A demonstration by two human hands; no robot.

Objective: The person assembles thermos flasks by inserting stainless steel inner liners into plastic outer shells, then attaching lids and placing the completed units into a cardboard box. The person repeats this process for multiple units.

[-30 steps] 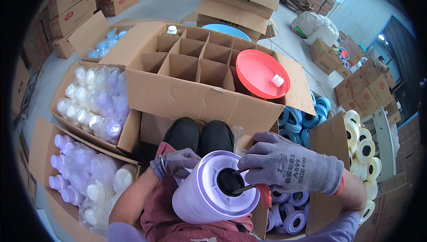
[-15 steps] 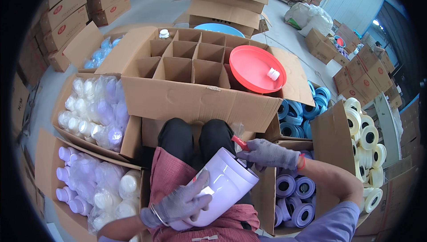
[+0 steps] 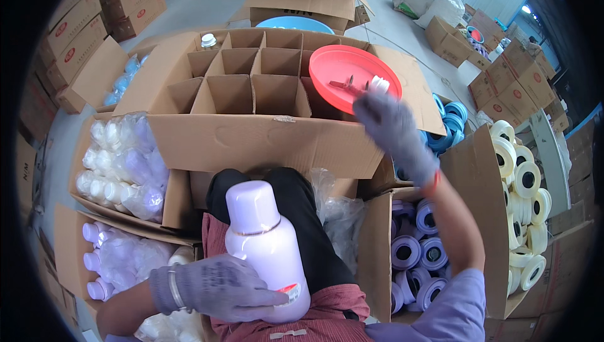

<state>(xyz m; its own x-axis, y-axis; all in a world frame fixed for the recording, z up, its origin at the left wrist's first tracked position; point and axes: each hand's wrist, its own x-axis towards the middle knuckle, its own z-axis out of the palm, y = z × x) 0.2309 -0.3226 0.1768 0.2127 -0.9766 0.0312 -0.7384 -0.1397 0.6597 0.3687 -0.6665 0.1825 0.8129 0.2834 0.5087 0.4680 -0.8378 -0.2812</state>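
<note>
A lilac thermos flask (image 3: 267, 247) with a domed cup lid (image 3: 253, 207) stands tilted on my lap, its lid up. My left hand (image 3: 220, 288) lies round its lower body, fingertips beside a small red and white label (image 3: 289, 293). My gloved right hand (image 3: 393, 131) reaches over the near rim of a red round tray (image 3: 333, 68); its fingers are blurred. In the tray, just beyond those fingers, are a white threaded cap (image 3: 379, 84) and a small red-handled tool (image 3: 343, 84).
The tray rests on a divided cardboard carton (image 3: 264, 144); a white-capped bottle (image 3: 208, 41) stands in one far cell. At left, boxes hold bagged white and lilac cups (image 3: 126, 166). To the right are boxes of lilac rings (image 3: 428, 247), blue rings (image 3: 453, 122) and cream rings (image 3: 525, 178).
The flask has turned upright, its lidded end now up. My right hand has moved from the flask's base to the tray. The red-handled tool, formerly in that hand, now lies in the tray.
</note>
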